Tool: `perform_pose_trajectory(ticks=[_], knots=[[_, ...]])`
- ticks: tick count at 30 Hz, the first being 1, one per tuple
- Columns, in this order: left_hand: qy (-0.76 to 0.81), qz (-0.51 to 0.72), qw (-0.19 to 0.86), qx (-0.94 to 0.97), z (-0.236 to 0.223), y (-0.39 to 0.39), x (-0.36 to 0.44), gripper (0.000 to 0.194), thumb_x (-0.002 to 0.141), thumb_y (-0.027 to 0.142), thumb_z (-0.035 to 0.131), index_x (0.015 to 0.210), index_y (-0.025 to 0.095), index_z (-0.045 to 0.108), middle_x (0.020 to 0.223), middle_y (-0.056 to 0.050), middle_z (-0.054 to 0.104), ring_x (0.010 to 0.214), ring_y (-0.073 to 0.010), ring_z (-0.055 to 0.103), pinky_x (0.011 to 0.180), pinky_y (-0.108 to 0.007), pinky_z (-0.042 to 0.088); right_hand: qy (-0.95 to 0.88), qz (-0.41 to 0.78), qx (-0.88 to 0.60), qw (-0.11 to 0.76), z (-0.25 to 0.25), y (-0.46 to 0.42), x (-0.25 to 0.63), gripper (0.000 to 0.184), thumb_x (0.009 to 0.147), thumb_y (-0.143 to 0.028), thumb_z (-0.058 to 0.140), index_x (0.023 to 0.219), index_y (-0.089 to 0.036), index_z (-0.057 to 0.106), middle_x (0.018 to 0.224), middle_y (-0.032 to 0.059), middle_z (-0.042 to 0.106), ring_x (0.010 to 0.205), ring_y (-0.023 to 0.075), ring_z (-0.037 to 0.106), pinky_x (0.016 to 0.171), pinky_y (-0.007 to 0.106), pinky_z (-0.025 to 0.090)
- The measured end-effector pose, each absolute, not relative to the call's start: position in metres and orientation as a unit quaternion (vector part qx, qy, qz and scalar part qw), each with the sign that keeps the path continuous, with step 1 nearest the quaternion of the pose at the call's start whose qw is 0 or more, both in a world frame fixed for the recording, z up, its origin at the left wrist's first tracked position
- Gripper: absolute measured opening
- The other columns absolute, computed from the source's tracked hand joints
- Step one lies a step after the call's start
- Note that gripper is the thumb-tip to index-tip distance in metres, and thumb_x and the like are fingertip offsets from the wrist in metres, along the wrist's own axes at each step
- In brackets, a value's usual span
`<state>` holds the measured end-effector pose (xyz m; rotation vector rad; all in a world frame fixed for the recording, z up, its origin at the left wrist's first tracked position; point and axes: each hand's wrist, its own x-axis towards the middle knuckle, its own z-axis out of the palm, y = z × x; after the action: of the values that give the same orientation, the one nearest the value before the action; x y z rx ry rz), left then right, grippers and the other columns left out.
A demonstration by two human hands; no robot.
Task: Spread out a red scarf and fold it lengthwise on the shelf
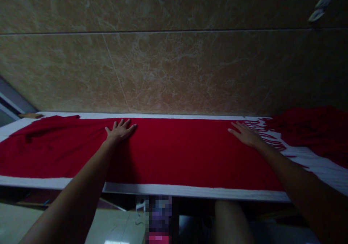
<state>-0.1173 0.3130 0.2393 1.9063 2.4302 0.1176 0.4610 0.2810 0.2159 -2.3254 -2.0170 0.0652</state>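
A long red scarf (174, 151) lies spread flat along a white table (190, 190). My left hand (121, 130) rests palm down on the cloth near its far edge, fingers stretched out and spread. My right hand (246, 133) lies flat on the scarf's right end, fingers extended, just beside the red fringe (268, 135). Neither hand holds anything. The scarf's left part (46, 142) is still rumpled with folds.
A second heap of red cloth (317, 130) lies at the table's right end. A marbled tan wall (174, 63) rises directly behind the table. Below the front edge my knee (231, 220) and a tiled floor (119, 227) show.
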Motion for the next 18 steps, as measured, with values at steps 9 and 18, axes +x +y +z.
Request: perform_pose_trajectory(ticks=[9,18], knots=[[0.784,0.053,0.031,0.618,0.2379,0.3113,-0.1180,0.084,0.096,0.073,0.025,0.165,0.027,0.031,0.173,-0.009,0.019,0.158,-0.0463,0.015,0.118,-0.081,0.016,-0.656,0.004,-0.754,0.036,0.2140,0.2808,0.4615,0.076,0.101,-0.064,0.029,0.163,-0.021,0.038,0.169,0.0104,0.032,0.157,0.0350,0.027,0.127,0.059,0.023],[0.789,0.038,0.045,0.612,0.2369,0.3139,-0.1191,0.088,0.094,0.077,0.020,0.167,0.028,0.025,0.175,-0.006,0.013,0.159,-0.0447,0.010,0.121,-0.079,0.011,-0.658,0.008,-0.753,0.014,0.2152,0.2814,0.4594,0.076,0.102,-0.059,0.025,0.164,-0.017,0.035,0.171,0.0099,0.028,0.158,0.0326,0.022,0.129,0.056,0.020]])
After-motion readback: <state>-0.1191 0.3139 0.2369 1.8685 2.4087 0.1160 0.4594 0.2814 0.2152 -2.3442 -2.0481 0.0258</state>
